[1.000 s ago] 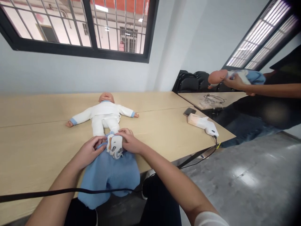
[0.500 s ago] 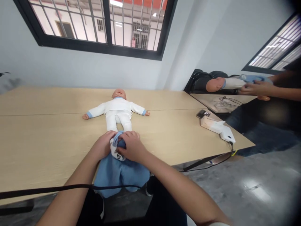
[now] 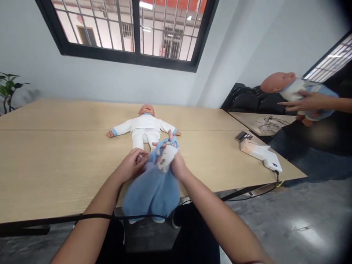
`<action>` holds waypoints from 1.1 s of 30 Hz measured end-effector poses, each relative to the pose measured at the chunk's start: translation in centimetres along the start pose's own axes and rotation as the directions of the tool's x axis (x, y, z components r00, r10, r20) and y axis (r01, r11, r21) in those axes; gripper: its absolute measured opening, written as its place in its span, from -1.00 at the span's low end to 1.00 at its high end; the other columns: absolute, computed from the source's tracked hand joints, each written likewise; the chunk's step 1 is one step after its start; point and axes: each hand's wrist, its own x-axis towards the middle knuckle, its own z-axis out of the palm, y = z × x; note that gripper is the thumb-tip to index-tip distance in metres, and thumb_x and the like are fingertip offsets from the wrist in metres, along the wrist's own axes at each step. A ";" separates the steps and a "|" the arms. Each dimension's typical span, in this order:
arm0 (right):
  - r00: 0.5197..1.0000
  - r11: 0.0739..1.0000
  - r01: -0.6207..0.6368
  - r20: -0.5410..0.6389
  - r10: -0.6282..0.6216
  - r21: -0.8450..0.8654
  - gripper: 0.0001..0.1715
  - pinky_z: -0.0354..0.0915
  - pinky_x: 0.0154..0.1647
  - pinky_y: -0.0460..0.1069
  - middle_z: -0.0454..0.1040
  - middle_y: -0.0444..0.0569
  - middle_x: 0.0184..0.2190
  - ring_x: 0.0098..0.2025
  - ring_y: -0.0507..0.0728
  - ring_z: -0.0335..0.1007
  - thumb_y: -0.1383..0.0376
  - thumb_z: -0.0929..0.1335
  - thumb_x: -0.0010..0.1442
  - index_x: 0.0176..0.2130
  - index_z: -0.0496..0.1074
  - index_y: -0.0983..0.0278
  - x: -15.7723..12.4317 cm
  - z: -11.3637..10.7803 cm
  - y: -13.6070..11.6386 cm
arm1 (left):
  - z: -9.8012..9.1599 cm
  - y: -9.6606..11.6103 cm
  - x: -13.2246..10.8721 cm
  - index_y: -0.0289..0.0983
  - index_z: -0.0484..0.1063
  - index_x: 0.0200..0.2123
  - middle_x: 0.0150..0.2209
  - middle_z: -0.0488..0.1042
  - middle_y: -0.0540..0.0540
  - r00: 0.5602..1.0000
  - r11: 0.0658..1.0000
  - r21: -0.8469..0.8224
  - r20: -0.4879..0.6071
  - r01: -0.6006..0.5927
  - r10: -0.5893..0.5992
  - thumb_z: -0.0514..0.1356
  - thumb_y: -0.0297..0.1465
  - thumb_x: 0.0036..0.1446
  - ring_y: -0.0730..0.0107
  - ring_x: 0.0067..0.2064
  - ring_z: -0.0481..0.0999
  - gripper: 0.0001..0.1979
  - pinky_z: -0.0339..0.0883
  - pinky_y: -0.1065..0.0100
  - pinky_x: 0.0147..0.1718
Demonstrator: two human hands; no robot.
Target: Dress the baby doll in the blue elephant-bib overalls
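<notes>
A baby doll in a white top and white leggings with blue cuffs lies on its back on the table, arms spread, head toward the wall. Blue baby trousers with a white patterned patch hang over the table's near edge, below the doll's legs. My right hand holds their waistband up, some fingers passing through the blue straps. At the doll's lower legs, my left hand is closed around a foot, beside the trousers' top.
A phone, a tissue box and a white device with a cable lie on the table's right. A person's hand holds another doll at right. A black cable crosses before me. A plant stands left.
My right hand has risen and moved right, lifting the trousers' waistband. My left hand has moved off the waistband to the doll's foot. The other person's doll is higher and further right.
</notes>
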 end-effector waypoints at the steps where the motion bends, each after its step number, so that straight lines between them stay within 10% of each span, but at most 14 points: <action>1: 1.000 1.000 -0.012 0.021 0.012 -0.001 -0.18 0.50 -0.18 0.09 0.57 0.06 0.03 -0.26 0.14 0.52 -0.20 0.25 0.35 0.40 0.23 0.13 0.1 -0.8 -0.8 | -0.1 0.3 -0.2 -0.21 0.48 -0.04 -0.12 0.47 -0.10 0.998 1.000 -0.023 0.059 0.016 -0.015 0.20 -0.20 0.30 0.30 -0.18 0.43 -0.73 0.34 0.26 -0.14; 6: 0.956 0.976 -0.026 0.279 0.087 -0.215 -0.31 0.47 -0.08 0.07 0.54 0.03 0.11 -0.11 0.15 0.53 -0.07 0.41 0.28 0.28 0.41 0.14 1.2 -2.6 -5.2 | 0.2 3.7 -0.3 -0.17 0.39 0.16 0.01 0.48 -0.14 0.999 0.957 -0.288 0.037 0.040 -0.031 0.24 -0.15 0.29 0.34 -0.16 0.47 -0.57 0.39 0.28 -0.13; 12: 0.875 0.822 0.259 0.484 0.024 -0.508 -0.74 0.38 -0.07 0.00 0.56 -0.06 -0.16 -0.11 0.13 0.46 0.19 0.51 0.14 -0.16 0.59 0.24 5.5 -1.4 -5.1 | 2.3 4.6 3.5 -0.15 0.08 0.40 0.29 0.36 -0.28 0.998 0.736 -0.675 0.060 0.046 -0.008 0.40 -0.19 0.11 0.14 0.16 0.50 -0.12 0.44 0.26 0.02; 18: 0.963 0.945 -0.041 0.238 0.124 -0.324 -0.61 0.26 -0.39 -0.08 0.45 -0.15 -0.33 -0.40 0.03 0.34 -0.02 0.37 0.30 -0.11 0.39 0.23 4.7 -2.3 -0.4 | 2.2 2.0 4.0 -0.26 0.49 0.03 -0.17 0.59 -0.10 0.945 0.831 -0.550 -0.217 0.090 -0.246 0.32 -0.14 0.17 0.35 -0.23 0.54 -0.56 0.40 0.39 -0.26; 24: 0.995 0.995 -0.083 0.055 0.086 -0.057 -0.41 0.40 -0.13 0.00 0.55 -0.05 -0.13 -0.13 0.13 0.46 -0.09 0.44 0.23 0.09 0.42 0.19 2.1 -0.6 1.2 | 1.9 3.0 2.8 -0.23 0.50 -0.04 -0.41 0.46 0.01 0.963 0.836 -0.529 -0.122 0.142 -0.241 0.22 0.03 0.24 0.51 -0.55 0.29 -0.53 0.18 0.45 -0.57; 33: 0.882 0.999 0.019 -0.470 -0.039 -0.048 -0.45 0.27 -0.42 -0.07 0.45 -0.17 -0.39 -0.50 0.00 0.23 0.16 0.42 0.09 0.07 0.47 0.25 5.0 -3.1 -1.8 | -0.1 3.1 4.6 -0.23 0.32 -0.29 -0.47 0.21 0.08 0.942 0.587 -0.808 -0.232 -0.048 -0.242 0.23 0.05 0.22 0.55 -0.50 0.20 -0.55 0.31 0.39 -0.41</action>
